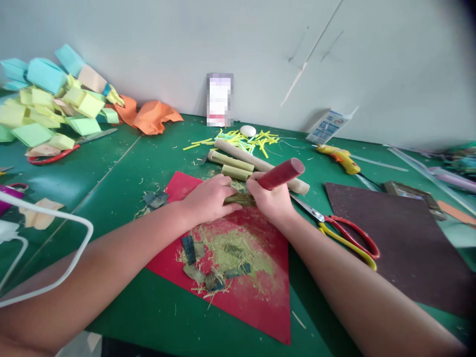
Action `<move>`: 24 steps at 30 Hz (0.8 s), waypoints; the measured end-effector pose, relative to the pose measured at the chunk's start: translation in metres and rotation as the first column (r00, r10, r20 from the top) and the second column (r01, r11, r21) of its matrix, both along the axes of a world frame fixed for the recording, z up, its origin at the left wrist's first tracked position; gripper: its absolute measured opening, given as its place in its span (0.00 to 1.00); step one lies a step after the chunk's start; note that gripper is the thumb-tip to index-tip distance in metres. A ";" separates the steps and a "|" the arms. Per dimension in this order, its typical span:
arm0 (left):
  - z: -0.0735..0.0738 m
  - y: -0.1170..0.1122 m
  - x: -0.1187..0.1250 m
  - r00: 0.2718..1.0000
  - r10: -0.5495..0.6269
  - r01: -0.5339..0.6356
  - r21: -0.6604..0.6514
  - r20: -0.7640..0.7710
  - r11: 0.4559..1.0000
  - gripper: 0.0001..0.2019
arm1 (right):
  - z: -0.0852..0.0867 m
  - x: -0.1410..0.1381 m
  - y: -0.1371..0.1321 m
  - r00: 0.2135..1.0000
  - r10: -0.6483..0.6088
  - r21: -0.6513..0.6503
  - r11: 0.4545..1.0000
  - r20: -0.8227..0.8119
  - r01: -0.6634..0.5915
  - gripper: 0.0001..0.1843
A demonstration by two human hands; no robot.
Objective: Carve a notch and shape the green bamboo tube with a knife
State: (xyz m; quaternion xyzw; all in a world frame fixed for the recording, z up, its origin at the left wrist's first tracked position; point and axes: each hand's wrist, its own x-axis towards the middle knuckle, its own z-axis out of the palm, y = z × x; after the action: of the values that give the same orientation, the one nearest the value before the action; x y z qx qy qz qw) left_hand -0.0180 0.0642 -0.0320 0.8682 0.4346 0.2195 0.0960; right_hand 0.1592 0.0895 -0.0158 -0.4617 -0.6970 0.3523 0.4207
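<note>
My right hand (273, 201) is closed around a thick dark-red handle (282, 173) that tilts up to the right; its working end is hidden under my fist. My left hand (210, 197) pins down a short greenish-brown roll (242, 200), fingers wrapped over its left end. My right fist meets the roll's right end. Both hands are over a red sheet (260, 317). Dry greenish crumbs (238, 248) and dark scraps (213, 281) are strewn on it. Just beyond my hands lie a cut greenish roll (236, 172), a longer one (230, 160) and a pale paper-like tube (253, 156).
Red-and-yellow-handled scissors (345, 235) lie beside my right forearm, near a dark brown board (394, 238). A yellow glue gun (340, 157) lies behind. Yellow strips (241, 141) and a white egg-shaped thing (248, 131) sit at the back. Folded papers (48, 109) pile up left; a white cable (87, 233) crosses the left foreground.
</note>
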 end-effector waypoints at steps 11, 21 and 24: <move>-0.002 0.001 0.000 1.000 -0.002 0.003 -0.013 0.028 1.000 0.12 | 0.001 0.001 0.000 1.000 -0.016 -0.037 0.999 0.013 0.017 0.12; -0.003 0.002 -0.002 1.000 -0.013 0.012 0.014 0.025 1.000 0.14 | 0.005 0.003 0.006 0.940 -0.182 -0.143 0.979 -0.289 0.145 0.12; -0.004 0.002 -0.003 1.000 -0.007 0.007 0.033 0.022 0.999 0.15 | 0.004 0.005 0.012 0.871 -0.266 -0.195 0.960 -0.412 0.201 0.11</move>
State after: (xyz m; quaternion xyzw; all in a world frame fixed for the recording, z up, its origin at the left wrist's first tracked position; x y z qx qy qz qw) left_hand -0.0206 0.0663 -0.0363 0.8686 0.4268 0.2361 0.0872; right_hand 0.1645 0.1016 -0.0116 -0.4820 -0.4967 0.4429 0.5700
